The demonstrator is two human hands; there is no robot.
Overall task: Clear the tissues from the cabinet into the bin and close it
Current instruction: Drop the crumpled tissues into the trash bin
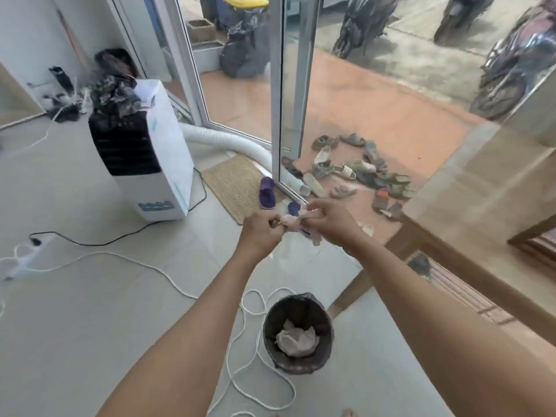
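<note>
Both arms are stretched out in front, and the left hand (259, 230) and right hand (326, 219) meet in mid-air with a crumpled tissue (293, 221) pinched between them; the left hand's fingers are curled tight on one end of the wad, the right hand's fingers are closed over the other end, and a loose tail of tissue hangs down under the right hand. Below the hands, nearer the person, the bin (298, 334) stands upright on the pale tiled floor (90, 326), lined with a dark bag; a pale bundle of used tissue (296, 338) already lies inside it. A white cord (240, 383) loops on the floor around the bin's left side and front, touching or nearly touching its base. To the right, a wooden cabinet (481, 206) with a pale top runs along the edge of the view, just beside the bin; whether its door stands open I cannot tell from here. Off to the left stands a white air cooler (150, 164) with a ribbed white hose (228, 141) running toward the glass door (282, 94); a woven doormat (236, 183) lies at the threshold, and a scatter of sandals (355, 173) sits on the tiles outside.
</note>
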